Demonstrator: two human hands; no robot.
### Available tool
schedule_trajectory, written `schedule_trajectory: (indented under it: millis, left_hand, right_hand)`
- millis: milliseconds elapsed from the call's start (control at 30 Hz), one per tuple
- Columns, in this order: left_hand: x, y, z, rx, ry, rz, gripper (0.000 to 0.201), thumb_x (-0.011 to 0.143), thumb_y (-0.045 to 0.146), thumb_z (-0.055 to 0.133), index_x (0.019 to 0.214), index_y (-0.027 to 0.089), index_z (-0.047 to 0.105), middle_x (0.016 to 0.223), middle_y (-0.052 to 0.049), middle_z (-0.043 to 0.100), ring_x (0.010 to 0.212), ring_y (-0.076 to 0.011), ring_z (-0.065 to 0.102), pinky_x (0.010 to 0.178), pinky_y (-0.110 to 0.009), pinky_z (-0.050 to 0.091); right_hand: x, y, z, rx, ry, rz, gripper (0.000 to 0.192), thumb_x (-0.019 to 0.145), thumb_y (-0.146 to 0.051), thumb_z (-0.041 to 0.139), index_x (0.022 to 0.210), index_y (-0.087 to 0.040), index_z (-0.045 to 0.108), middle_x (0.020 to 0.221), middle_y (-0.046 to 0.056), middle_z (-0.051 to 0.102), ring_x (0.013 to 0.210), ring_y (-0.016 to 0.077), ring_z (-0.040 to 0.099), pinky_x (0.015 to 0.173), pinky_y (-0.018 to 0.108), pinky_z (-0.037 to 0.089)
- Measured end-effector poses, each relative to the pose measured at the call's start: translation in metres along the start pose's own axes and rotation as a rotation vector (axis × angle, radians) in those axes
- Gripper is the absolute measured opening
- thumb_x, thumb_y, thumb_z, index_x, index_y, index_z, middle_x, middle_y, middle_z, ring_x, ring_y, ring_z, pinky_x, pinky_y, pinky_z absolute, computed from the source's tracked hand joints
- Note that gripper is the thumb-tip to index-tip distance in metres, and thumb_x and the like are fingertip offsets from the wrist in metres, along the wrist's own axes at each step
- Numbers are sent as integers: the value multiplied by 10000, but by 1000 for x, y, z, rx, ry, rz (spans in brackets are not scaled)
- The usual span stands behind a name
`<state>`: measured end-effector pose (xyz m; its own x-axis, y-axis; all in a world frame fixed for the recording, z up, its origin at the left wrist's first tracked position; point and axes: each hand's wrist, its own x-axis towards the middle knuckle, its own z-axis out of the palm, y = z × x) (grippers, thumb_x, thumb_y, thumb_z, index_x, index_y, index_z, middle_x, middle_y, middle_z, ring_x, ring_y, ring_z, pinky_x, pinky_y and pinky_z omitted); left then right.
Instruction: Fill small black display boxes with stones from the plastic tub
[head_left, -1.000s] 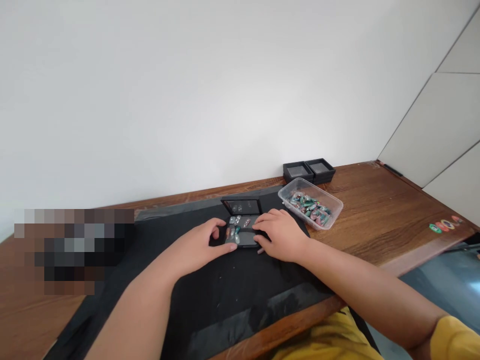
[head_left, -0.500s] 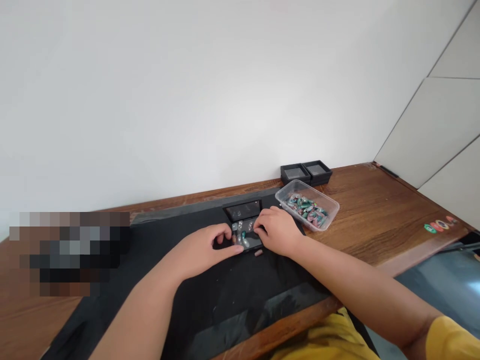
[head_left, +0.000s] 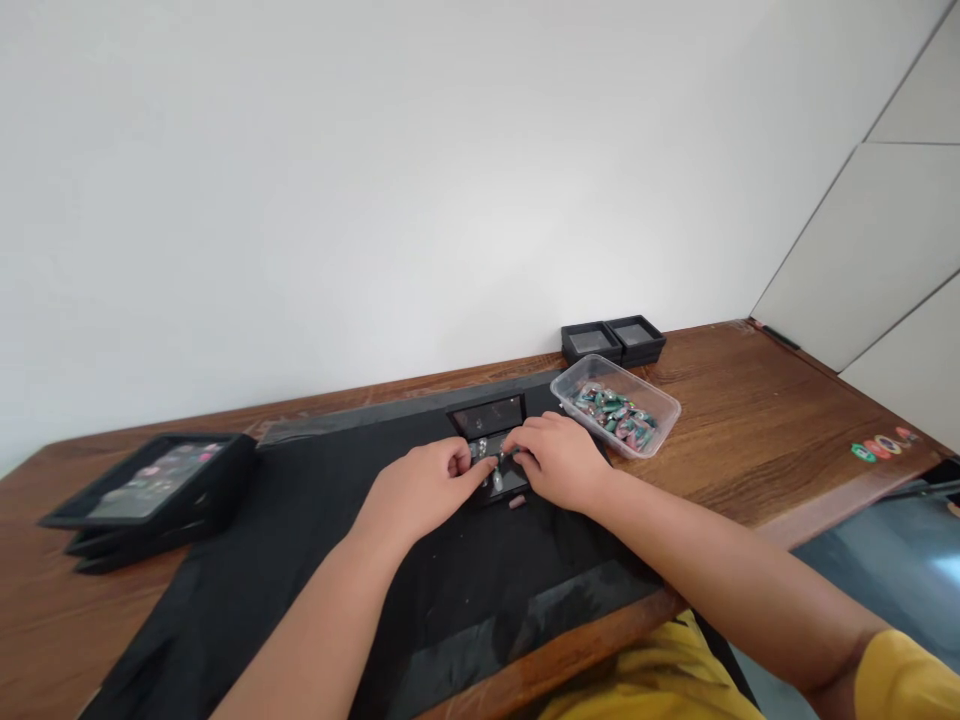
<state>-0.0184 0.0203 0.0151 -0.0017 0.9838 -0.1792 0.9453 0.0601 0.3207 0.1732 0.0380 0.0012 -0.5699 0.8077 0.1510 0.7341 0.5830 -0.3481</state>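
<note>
A small black case (head_left: 517, 484) with a see-through lid (head_left: 491, 416) stands open on the black mat. Several glossy press-on nails (head_left: 498, 481) lie inside it. At the case's left side is my left hand (head_left: 424, 490), its fingers curled by the edge and its thumb laid over the inside. My right hand (head_left: 559, 460) bends over the case from the right, fingers pinched close together near the left thumb; what they hold is mostly hidden. One pinkish nail (head_left: 517, 501) rests on the mat just before the case.
A clear plastic tub (head_left: 667, 425) of many wrapped teal and pink nails stands right of the case. Black boxes (head_left: 611, 340) are stacked by the wall. More black cases (head_left: 154, 490) sit stacked at left. Round stickers (head_left: 877, 450) mark the wooden table (head_left: 757, 430).
My left thumb has moved up and right, further over the case. My right fingers have shifted slightly left over the nails. The stack at left, pixelated before, is now visible.
</note>
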Motion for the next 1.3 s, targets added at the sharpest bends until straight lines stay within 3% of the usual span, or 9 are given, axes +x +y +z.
schedule_trajectory:
  millis: [400, 667, 1000, 1167, 1300]
  left_hand:
    - [2, -5, 3, -23, 7, 4, 477, 806, 701, 533, 659, 251, 476, 659, -6, 623, 615, -214, 598, 554, -299, 318]
    - [2, -2, 2, -13, -3, -32, 472, 838, 683, 496, 651, 251, 454, 665, -12, 619, 630, -217, 598, 559, -301, 319]
    - [2, -8, 0, -109, -26, -29, 578, 877, 737, 338, 690, 255, 596, 710, -27, 666, 675, -232, 627, 595, -313, 384]
    - [4, -13, 1, -114, -9, -16, 594, 874, 740, 337, 696, 253, 627, 701, -34, 672, 656, -236, 631, 587, -317, 401]
    - [7, -19, 3, -131, -1, -20, 531, 904, 652, 322, 747, 256, 639, 794, -44, 727, 755, -254, 681, 636, -325, 435]
  right_hand:
    - [0, 1, -1, -9, 17, 34, 109, 933, -142, 640, 1004, -196, 704, 926, 39, 721, 910, 216, 593, 814, 330, 401]
    - [-3, -3, -5, -62, 17, 135, 132, 934, -313, 708, 972, -188, 725, 979, 73, 707, 984, 247, 599, 858, 364, 411]
    - [0, -6, -13, -70, -30, 104, 181, 991, -173, 560, 972, -199, 737, 960, 64, 738, 945, 233, 625, 823, 342, 416]
    - [4, 0, -6, 2, 31, 53, 123, 971, -145, 594, 923, -187, 699, 949, 62, 733, 913, 216, 607, 847, 334, 410]
    - [4, 4, 2, 197, 122, 42, 108, 955, -100, 604, 898, -187, 631, 959, 53, 700, 958, 206, 590, 890, 321, 416]
